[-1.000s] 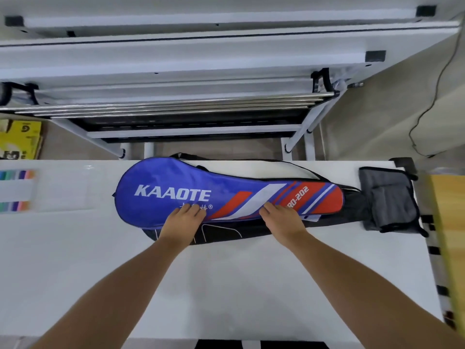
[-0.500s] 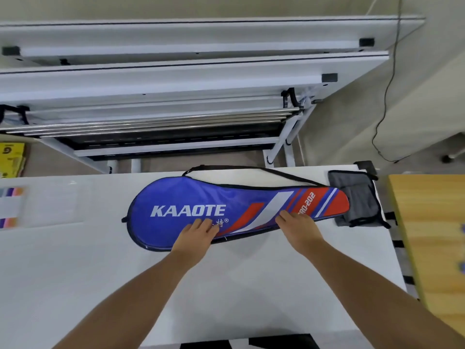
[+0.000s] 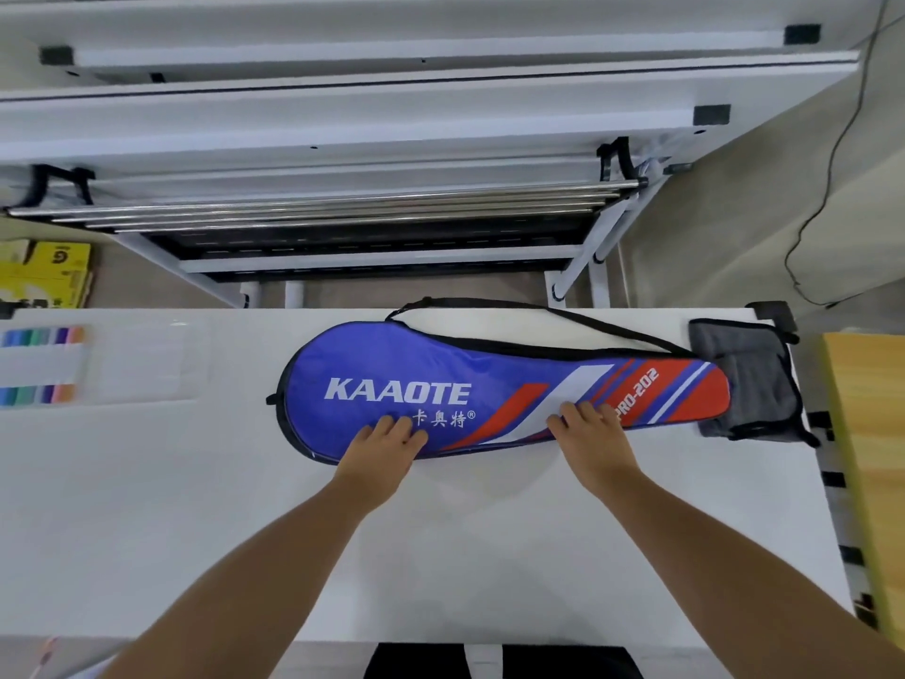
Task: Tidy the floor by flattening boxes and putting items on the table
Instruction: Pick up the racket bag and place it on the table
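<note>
1 blue racket bag (image 3: 489, 389) is laid lengthwise near the far edge of the white desk (image 3: 196, 531), its narrow end overlapping 1 grey pouch (image 3: 754, 379) by the right edge. Open desk surface is seen nearer the person. 2 hands, the left hand (image 3: 382, 450) and the right hand (image 3: 595, 441), are rested on the bag's near edge, with fingers (image 3: 392, 426) straight, close together and nothing gripped.

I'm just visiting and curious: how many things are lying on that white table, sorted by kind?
blue racket bag: 1
grey pouch: 1
clear sheet with colour swatches: 1
Total on the white table: 3
</note>
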`<state>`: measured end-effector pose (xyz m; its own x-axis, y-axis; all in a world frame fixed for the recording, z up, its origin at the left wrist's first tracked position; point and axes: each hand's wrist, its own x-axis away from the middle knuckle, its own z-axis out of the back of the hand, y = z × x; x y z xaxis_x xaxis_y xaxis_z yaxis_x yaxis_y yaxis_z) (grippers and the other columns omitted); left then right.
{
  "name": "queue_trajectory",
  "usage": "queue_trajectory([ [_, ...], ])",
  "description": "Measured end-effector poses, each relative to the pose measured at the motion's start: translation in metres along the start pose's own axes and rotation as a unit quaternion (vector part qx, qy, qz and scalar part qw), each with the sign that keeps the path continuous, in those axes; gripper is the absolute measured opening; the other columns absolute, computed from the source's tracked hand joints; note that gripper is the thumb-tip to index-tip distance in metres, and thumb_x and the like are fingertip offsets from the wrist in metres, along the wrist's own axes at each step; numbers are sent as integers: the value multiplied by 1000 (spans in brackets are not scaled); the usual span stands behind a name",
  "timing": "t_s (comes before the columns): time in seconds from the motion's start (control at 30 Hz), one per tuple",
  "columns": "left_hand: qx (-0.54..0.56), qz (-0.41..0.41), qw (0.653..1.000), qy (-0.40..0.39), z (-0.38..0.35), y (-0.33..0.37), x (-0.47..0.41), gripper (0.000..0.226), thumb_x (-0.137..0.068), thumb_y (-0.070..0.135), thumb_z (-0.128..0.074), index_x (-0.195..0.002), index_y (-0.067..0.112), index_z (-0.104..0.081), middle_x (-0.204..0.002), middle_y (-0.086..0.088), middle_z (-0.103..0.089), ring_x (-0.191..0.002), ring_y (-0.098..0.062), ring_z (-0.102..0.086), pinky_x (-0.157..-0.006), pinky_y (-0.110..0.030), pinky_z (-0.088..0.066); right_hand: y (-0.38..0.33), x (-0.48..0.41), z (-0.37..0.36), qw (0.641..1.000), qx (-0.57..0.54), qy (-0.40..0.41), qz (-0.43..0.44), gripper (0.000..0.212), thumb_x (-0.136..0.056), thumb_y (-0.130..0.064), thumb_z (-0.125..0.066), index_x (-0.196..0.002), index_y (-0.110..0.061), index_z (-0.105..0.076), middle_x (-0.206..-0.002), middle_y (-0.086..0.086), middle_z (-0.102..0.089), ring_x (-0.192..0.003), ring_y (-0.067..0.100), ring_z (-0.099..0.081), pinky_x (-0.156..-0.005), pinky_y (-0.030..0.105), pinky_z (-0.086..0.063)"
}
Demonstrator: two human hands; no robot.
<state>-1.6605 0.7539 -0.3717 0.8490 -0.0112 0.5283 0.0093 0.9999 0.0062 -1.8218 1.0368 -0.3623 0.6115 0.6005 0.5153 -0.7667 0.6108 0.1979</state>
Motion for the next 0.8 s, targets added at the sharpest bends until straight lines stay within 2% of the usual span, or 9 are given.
queue_trajectory([
  [0.07, -13, 13, 1000, -2, 3, -6, -2, 52, -89, 27, -69, -135, 19, -44, -139, -7, -46, -126, -30, -47, -96, -43, -49, 2, -9, 4, 1000, 2, -3, -5, 45, -58, -8, -78, -101, -13, -62, -99, 10, -59, -85, 32, -58, -79, 47, -46],
  [0.17, -8, 25, 1000, 11, 10, -14, -17, 55, -66, 22, -88, -114, 15, -61, -115, -8, -63, -101, -30, -61, -74, -40, -57, 7, -23, 14, 1000, -2, -16, -19, 43, -74, -14, -70, -114, -17, -56, -111, 5, -56, -100, 29, -57, -90, 45, -40],
  [0.2, -3, 28, 1000, 14, 14, -15, -21, 52, -70, 20, -84, -116, 15, -60, -117, -7, -62, -104, -29, -61, -76, -39, -56, 8, -27, 17, 1000, -1, -12, -23, 41, -79, -15, -66, -118, -18, -53, -114, 4, -55, -104, 28, -56, -92, 44, -39],
  [0.27, -1, 20, 1000, 20, 17, -13, -29, 46, -88, 17, -66, -131, 15, -49, -134, -7, -52, -123, -28, -51, -91, -38, -50, 9, -32, 22, 999, -3, -13, -38, 39, -84, -18, -62, -121, -19, -51, -117, 3, -54, -108, 27, -55, -96, 44, -38],
  [0.37, -13, 3, 1000, 23, 14, -11, -31, 47, -95, 15, -55, -140, 13, -38, -144, -7, -42, -134, -27, -41, -101, -36, -44, 6, -32, 28, 998, -14, -22, -58, 38, -85, -18, -61, -121, -20, -52, -118, 2, -54, -110, 26, -55, -97, 42, -38],
  [0.57, 33, -29, 999, 16, 4, -8, -21, 49, -97, 16, -56, -142, 13, -37, -147, -8, -39, -134, -26, -40, -103, -38, -44, -2, -26, 21, 995, -18, -23, -91, 38, -83, -13, -57, -120, -21, -54, -115, 1, -55, -107, 25, -54, -94, 40, -38],
  [0.73, 68, -41, 995, 54, 2, -17, -6, 39, -102, 37, -46, -136, 18, -44, -145, -3, -42, -131, -24, -42, -103, -37, -44, -12, -17, 22, 993, -18, -30, -115, 45, -84, -17, -57, -128, -21, -49, -122, 3, -54, -112, 26, -52, -97, 41, -38],
  [0.8, 64, -38, 994, 76, 6, -21, 5, 36, -102, 39, -43, -132, 19, -47, -139, -3, -47, -125, -23, -46, -100, -36, -45, -19, -9, 30, 992, -22, -28, -120, 46, -85, -17, -55, -130, -21, -47, -123, 3, -54, -113, 27, -52, -98, 41, -38],
])
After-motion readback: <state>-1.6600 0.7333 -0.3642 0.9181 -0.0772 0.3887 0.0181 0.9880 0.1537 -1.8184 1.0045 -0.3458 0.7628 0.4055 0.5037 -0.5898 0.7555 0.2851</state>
